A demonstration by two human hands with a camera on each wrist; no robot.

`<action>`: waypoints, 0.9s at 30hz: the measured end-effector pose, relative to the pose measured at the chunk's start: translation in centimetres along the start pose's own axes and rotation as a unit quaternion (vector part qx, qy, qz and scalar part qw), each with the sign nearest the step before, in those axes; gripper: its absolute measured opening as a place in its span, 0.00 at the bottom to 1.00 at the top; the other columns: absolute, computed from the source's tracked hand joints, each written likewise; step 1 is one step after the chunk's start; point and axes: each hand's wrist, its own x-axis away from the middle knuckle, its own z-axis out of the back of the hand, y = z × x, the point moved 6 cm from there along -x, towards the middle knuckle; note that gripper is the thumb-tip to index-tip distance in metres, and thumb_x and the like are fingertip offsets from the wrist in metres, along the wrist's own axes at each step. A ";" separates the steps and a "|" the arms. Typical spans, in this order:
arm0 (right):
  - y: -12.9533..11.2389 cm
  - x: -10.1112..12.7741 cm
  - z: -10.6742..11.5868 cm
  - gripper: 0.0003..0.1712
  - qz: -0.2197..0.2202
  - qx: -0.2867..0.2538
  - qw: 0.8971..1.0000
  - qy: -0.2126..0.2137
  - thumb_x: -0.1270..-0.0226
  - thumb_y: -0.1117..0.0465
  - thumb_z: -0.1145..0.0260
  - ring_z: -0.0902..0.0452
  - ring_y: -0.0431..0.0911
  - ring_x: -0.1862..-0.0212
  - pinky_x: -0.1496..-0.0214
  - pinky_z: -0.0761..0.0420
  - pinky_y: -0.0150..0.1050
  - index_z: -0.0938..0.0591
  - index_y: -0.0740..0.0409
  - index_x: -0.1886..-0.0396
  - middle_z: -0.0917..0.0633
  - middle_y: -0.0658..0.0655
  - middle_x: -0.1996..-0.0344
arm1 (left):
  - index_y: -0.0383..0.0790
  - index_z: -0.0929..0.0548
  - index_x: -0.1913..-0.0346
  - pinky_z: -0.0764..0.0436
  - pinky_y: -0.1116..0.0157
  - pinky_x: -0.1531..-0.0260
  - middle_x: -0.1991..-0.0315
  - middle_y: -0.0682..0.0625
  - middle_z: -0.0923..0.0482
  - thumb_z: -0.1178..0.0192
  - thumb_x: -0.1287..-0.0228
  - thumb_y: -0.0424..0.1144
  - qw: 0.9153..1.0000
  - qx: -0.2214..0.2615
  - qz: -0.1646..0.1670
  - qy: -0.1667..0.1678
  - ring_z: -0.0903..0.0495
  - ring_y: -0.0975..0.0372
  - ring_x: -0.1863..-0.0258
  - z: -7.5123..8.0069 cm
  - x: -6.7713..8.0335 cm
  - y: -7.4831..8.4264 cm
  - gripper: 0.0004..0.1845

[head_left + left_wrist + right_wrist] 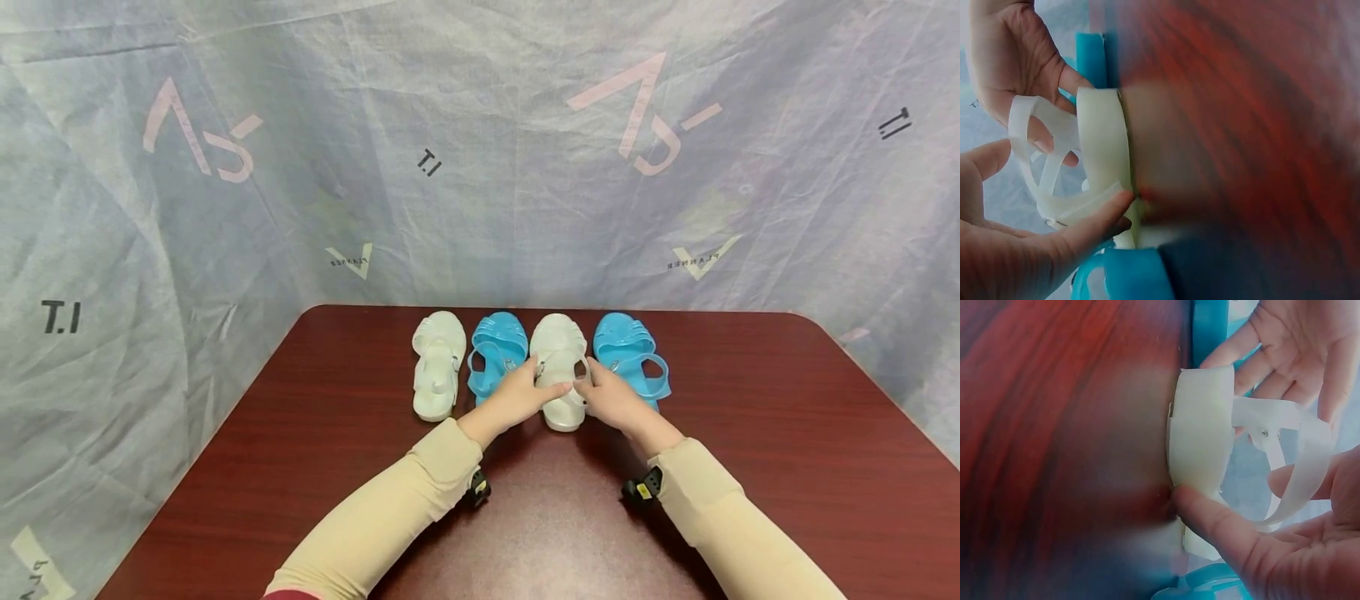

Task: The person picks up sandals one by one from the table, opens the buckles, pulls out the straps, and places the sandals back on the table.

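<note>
A white sandal (558,337), third from the left in a row, stands sole down with its toe toward the back. My left hand (519,396) lies along its left side, thumb stretched over the heel. On the other side is my right hand (618,402), its thumb beside the heel strap (1315,456). In the right wrist view, one right finger touches the sole (1200,434) low down near the tabletop, and the left fingers look fairly straight. A left finger also touches the sole in the left wrist view.
Left of this sandal stand a blue sandal (498,337) and another white sandal (437,367); a second blue sandal (624,333) stands at the right, close to my right hand. All are on a dark red wooden table (360,367). Behind it hangs a grey printed cloth (495,208).
</note>
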 end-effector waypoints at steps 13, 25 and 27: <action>0.3 0.3 -0.7 0.29 -0.022 -0.040 0.999 -0.017 0.20 0.59 0.57 0.30 0.63 0.37 0.43 0.22 0.53 0.42 0.76 0.31 0.34 0.75 0.34 | 0.30 0.43 0.27 0.32 0.52 0.34 0.28 0.38 0.40 0.38 0.36 0.55 1.000 0.024 0.011 -0.001 0.38 0.49 0.29 -0.2 0.2 -0.4 0.45; 0.1 0.6 -0.4 0.26 0.005 0.020 1.000 0.002 0.21 0.59 0.55 0.25 0.60 0.43 0.44 0.22 0.52 0.36 0.76 0.34 0.28 0.73 0.39 | 0.31 0.42 0.27 0.28 0.54 0.37 0.30 0.38 0.36 0.38 0.36 0.54 1.000 0.012 0.007 -0.010 0.33 0.50 0.32 -0.2 0.4 -0.1 0.44; 0.2 0.8 -0.4 0.27 0.005 0.024 1.000 0.002 0.21 0.59 0.55 0.25 0.61 0.43 0.44 0.22 0.52 0.37 0.76 0.34 0.29 0.74 0.38 | 0.31 0.42 0.27 0.28 0.54 0.37 0.30 0.38 0.36 0.38 0.37 0.54 1.000 0.008 0.009 -0.012 0.33 0.50 0.32 -0.4 0.3 -0.2 0.44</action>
